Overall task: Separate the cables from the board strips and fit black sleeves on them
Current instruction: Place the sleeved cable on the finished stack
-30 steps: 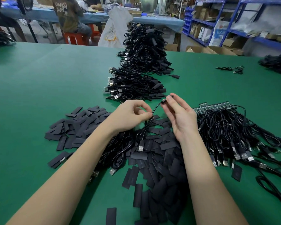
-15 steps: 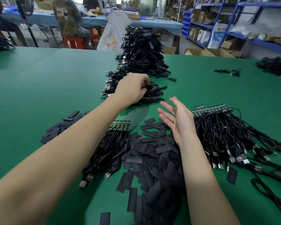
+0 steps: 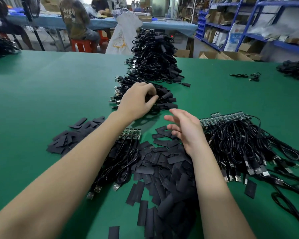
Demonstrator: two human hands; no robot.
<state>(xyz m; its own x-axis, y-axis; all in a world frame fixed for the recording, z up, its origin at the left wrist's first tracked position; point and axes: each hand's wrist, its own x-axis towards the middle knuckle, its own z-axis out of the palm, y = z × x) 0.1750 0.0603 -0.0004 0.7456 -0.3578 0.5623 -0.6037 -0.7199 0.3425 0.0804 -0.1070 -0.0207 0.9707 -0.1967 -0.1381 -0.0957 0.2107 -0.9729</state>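
My left hand [image 3: 138, 100] reaches far forward onto the near heap of sleeved cables [image 3: 164, 100], fingers loosely curled over it with nothing plainly gripped. Held open with its fingers spread, my right hand [image 3: 185, 130] hovers over the loose black sleeves [image 3: 162, 169]. A short green board strip [image 3: 130, 134] with cables attached lies partly under my left forearm. To the right, a long board strip [image 3: 228, 117] carries a thick bundle of black cables [image 3: 248, 149]. More sleeves [image 3: 72, 137] lie scattered on the left.
A tall stack of finished cables [image 3: 154, 57] stands at the far middle of the green table [image 3: 41, 92]. One stray cable [image 3: 245, 77] and another dark heap [image 3: 295, 69] lie far right. People sit at a blue table behind; blue shelves stand at the right.
A second ago both hands held one cable between them. My left hand then carried it forward onto the sleeved heap and has loosened its fingers there; my right hand let go and opened.
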